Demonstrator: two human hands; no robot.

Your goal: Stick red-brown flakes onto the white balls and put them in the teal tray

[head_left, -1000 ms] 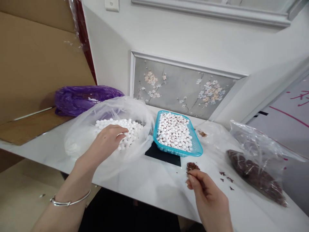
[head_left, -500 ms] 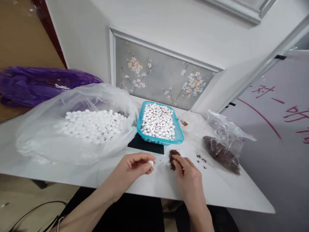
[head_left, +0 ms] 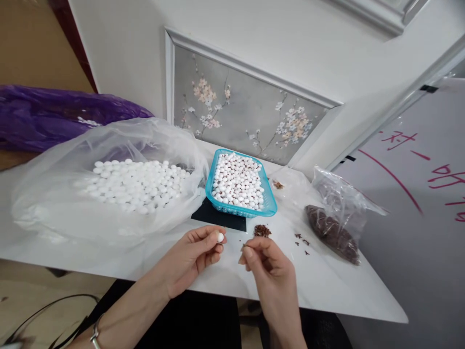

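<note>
My left hand (head_left: 192, 254) pinches a small white bead (head_left: 220, 236) between thumb and fingertips, just above the white table (head_left: 327, 286). My right hand (head_left: 267, 266) is close beside it, fingertips pinched on a tiny dark brown piece (head_left: 244, 246). A small heap of brown bits (head_left: 262, 230) lies on the table just beyond my right fingers. A blue basket (head_left: 271, 206) full of white beads with brown centres stands behind the heap. At the left, a clear plastic bag (head_left: 65, 213) lies open with several plain white beads inside.
A clear bag of brown pieces (head_left: 332, 230) lies at the right, with loose brown bits near it. A purple bag (head_left: 54, 116) sits at the far left. A black square (head_left: 221, 220) lies under the basket. A board with red writing stands at the right.
My left hand left the bag of white beads and came to the table front holding one bead. My right hand lifted off the brown heap, pinched on a small piece, toward the bead.
</note>
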